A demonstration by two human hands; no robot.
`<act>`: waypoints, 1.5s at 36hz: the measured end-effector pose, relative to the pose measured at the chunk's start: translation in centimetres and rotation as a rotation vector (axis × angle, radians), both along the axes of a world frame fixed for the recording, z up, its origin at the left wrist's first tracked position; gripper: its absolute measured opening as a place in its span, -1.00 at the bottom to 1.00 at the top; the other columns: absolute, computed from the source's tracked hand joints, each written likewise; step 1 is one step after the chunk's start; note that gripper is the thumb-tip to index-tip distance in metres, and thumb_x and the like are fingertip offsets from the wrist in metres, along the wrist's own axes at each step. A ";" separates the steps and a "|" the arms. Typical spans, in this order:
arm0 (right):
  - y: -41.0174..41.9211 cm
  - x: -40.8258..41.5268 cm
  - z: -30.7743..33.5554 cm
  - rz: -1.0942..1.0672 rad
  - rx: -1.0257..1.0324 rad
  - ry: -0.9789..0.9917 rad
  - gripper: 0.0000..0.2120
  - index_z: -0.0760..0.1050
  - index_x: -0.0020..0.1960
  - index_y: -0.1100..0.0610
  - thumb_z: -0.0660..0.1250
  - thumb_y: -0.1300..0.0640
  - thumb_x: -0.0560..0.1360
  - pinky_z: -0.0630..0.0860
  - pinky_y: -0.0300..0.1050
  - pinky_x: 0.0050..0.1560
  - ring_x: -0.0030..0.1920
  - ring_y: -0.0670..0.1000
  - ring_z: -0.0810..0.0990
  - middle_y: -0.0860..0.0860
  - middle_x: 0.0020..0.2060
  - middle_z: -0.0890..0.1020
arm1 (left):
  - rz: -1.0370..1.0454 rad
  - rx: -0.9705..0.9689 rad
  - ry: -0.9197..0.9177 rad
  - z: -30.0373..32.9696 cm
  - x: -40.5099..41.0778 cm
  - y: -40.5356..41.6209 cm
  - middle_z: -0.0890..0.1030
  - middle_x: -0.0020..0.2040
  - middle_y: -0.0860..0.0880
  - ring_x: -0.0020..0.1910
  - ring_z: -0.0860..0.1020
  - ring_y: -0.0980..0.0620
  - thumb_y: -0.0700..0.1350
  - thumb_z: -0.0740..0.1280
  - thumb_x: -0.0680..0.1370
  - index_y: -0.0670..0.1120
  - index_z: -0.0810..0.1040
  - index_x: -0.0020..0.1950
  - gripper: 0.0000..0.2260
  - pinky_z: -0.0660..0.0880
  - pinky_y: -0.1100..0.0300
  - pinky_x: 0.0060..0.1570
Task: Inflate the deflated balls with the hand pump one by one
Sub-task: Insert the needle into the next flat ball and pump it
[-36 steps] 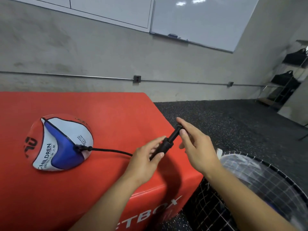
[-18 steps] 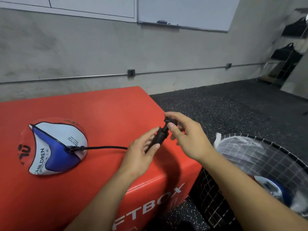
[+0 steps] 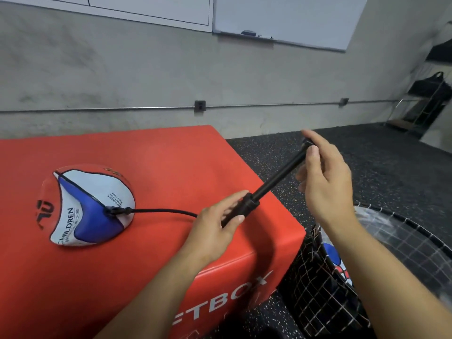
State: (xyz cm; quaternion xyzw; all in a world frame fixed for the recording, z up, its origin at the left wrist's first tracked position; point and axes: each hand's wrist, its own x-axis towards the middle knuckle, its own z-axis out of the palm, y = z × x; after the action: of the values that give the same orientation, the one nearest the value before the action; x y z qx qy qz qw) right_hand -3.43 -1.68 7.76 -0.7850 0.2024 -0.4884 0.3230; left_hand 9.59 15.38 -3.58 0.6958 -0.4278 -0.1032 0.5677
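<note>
- Head view: red box carries the collapsed ball, hose plugged in.
- Pump: rod now drawn far out, so a filling stroke is ready.
- Left hand grips the barrel; right hand pinches the handle.

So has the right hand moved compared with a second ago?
Yes. The right hand, pinching the pump handle, has pulled up and right, away from the red box corner; the left hand holds the pump barrel.
</note>
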 end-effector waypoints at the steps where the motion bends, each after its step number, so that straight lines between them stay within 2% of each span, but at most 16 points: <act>1: 0.2 0.3 -0.1 0.008 -0.011 0.013 -0.67 0.51 0.44 -0.18 0.12 -0.02 0.74 0.63 0.24 -0.07 -0.15 0.04 0.66 -0.10 0.09 0.56 | -0.002 -0.005 0.006 0.0 0.1 0.1 0.68 0.26 0.15 0.28 0.59 0.28 -0.26 0.40 0.61 0.23 0.51 0.48 -0.46 0.48 0.24 0.37; 3: 1.0 1.0 -0.2 0.037 -0.048 0.068 -0.67 0.50 0.44 -0.19 0.12 -0.05 0.74 0.63 0.22 0.01 -0.07 0.06 0.67 -0.13 0.10 0.57 | -0.003 -0.011 0.020 0.0 0.2 0.3 0.67 0.27 0.11 0.28 0.59 0.28 -0.27 0.40 0.62 0.18 0.51 0.50 -0.47 0.46 0.29 0.34; 7: 2.6 1.9 -1.0 0.140 -0.068 0.144 -0.66 0.51 0.47 -0.06 0.16 0.09 0.75 0.55 -0.29 -0.12 -0.23 -0.06 0.67 -0.09 0.10 0.59 | 0.023 -0.030 0.055 -0.1 0.8 0.4 0.67 0.28 0.04 0.30 0.58 0.23 -0.27 0.40 0.62 0.20 0.50 0.48 -0.47 0.46 0.29 0.35; 13: 2.8 2.5 -2.6 0.235 -0.053 0.308 -0.65 0.50 0.46 -0.19 0.20 0.05 0.73 0.66 -0.03 -0.13 -0.26 -0.06 0.70 -0.22 0.16 0.60 | 0.022 -0.049 0.072 -0.1 1.0 0.2 0.67 0.29 0.04 0.31 0.56 0.29 -0.28 0.39 0.62 0.24 0.48 0.47 -0.46 0.41 0.41 0.30; 18: 2.7 2.4 -3.8 0.285 -0.087 0.446 -0.63 0.46 0.50 -0.22 0.22 0.02 0.72 0.63 -0.05 -0.09 -0.27 -0.11 0.70 -0.22 0.23 0.60 | 0.059 -0.064 0.064 0.0 0.8 -0.3 0.66 0.32 0.02 0.32 0.58 0.22 -0.12 0.38 0.57 0.46 0.46 0.37 -0.47 0.46 0.25 0.37; 21: 2.8 2.4 -4.2 0.299 -0.098 0.489 -0.62 0.44 0.50 -0.26 0.23 -0.02 0.71 0.63 -0.06 -0.07 -0.26 -0.12 0.70 -0.26 0.26 0.58 | 0.056 -0.065 0.077 0.1 0.8 -0.4 0.66 0.30 0.05 0.28 0.61 0.22 -0.11 0.37 0.56 0.47 0.47 0.36 -0.47 0.48 0.22 0.36; 26: 2.8 2.5 -4.6 0.321 -0.050 0.426 -0.63 0.47 0.49 -0.22 0.25 0.02 0.71 0.65 -0.02 -0.07 -0.25 -0.10 0.71 -0.23 0.25 0.57 | 0.054 -0.064 0.076 0.0 0.7 -0.2 0.66 0.25 0.12 0.24 0.59 0.32 -0.26 0.40 0.62 0.44 0.43 0.34 -0.41 0.47 0.33 0.32; 31: 2.8 2.8 -4.7 0.324 -0.059 0.362 -0.64 0.51 0.45 -0.19 0.28 0.09 0.70 0.63 0.02 -0.08 -0.25 -0.06 0.69 -0.21 0.14 0.56 | 0.062 -0.056 0.069 0.0 0.9 0.0 0.60 0.11 0.47 0.24 0.55 0.42 -0.29 0.40 0.62 0.41 0.43 0.33 -0.41 0.42 0.47 0.23; 34: 2.6 2.6 -3.6 0.293 -0.052 0.272 -0.66 0.53 0.42 -0.18 0.27 0.10 0.70 0.63 0.03 -0.10 -0.26 -0.05 0.67 -0.19 0.05 0.56 | 0.053 -0.054 0.060 0.3 0.7 0.1 0.63 0.19 0.34 0.26 0.56 0.38 -0.29 0.40 0.62 0.39 0.46 0.36 -0.42 0.42 0.47 0.22; 36: 2.0 2.4 -2.4 0.250 0.009 0.151 -0.68 0.54 0.38 -0.21 0.25 0.09 0.71 0.59 -0.05 -0.21 -0.30 -0.07 0.64 -0.07 0.00 0.58 | 0.040 -0.038 0.052 0.3 0.5 0.2 0.64 0.21 0.29 0.27 0.56 0.37 -0.28 0.39 0.62 0.39 0.47 0.38 -0.42 0.42 0.44 0.24; 39: 0.8 1.3 -0.3 0.152 0.111 -0.018 -0.69 0.56 0.41 -0.11 0.23 0.10 0.72 0.53 -0.11 -0.34 -0.32 -0.07 0.56 0.08 -0.05 0.60 | 0.015 0.004 0.013 0.3 0.1 0.2 0.66 0.26 0.23 0.29 0.56 0.33 -0.21 0.38 0.62 0.37 0.48 0.44 -0.45 0.47 0.27 0.35; 42: 0.0 -0.5 0.7 0.118 0.194 -0.112 -0.66 0.53 0.46 -0.07 0.22 0.15 0.73 0.51 -0.12 -0.36 -0.27 -0.05 0.49 0.04 -0.08 0.56 | 0.020 0.055 -0.036 0.3 -0.1 0.1 0.66 0.26 0.27 0.30 0.57 0.31 -0.09 0.35 0.59 0.37 0.44 0.47 -0.48 0.50 0.12 0.40; 46: 0.4 -1.1 0.2 0.076 0.109 -0.074 -0.66 0.51 0.48 -0.05 0.18 0.12 0.75 0.50 -0.23 -0.34 -0.28 -0.09 0.51 0.18 -0.05 0.56 | 0.030 0.082 -0.065 0.3 -0.1 0.1 0.64 0.28 0.30 0.33 0.56 0.29 -0.02 0.33 0.56 0.42 0.41 0.47 -0.47 0.52 0.00 0.39; 48: 0.5 -0.8 0.0 0.053 0.063 -0.057 -0.66 0.51 0.48 -0.09 0.17 0.08 0.75 0.54 -0.20 -0.27 -0.27 -0.09 0.56 0.20 0.01 0.60 | 0.037 0.070 -0.061 0.2 0.0 0.2 0.65 0.27 0.28 0.32 0.57 0.28 -0.02 0.33 0.55 0.42 0.42 0.47 -0.47 0.52 0.00 0.38; 51: 0.8 -0.2 0.2 0.028 0.055 -0.053 -0.67 0.52 0.46 -0.15 0.18 0.05 0.75 0.57 -0.09 -0.20 -0.25 -0.01 0.63 0.09 0.07 0.66 | 0.036 0.052 -0.030 0.2 0.2 0.5 0.67 0.26 0.22 0.29 0.59 0.27 -0.04 0.33 0.55 0.40 0.43 0.46 -0.47 0.52 0.02 0.38; 54: 1.3 0.4 -0.1 0.056 0.016 0.018 -0.67 0.53 0.44 -0.18 0.20 0.05 0.74 0.58 -0.03 -0.23 -0.26 0.03 0.66 -0.04 0.02 0.67 | 0.035 0.050 -0.011 0.1 0.3 0.5 0.67 0.26 0.18 0.29 0.59 0.24 -0.04 0.33 0.54 0.40 0.43 0.45 -0.47 0.52 0.03 0.38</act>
State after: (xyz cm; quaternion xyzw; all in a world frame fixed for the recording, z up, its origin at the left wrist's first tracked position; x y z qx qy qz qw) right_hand -3.06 -0.40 7.68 -0.7920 0.1873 -0.4706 0.3409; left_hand 9.90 15.86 -3.45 0.7176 -0.4159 -0.1003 0.5495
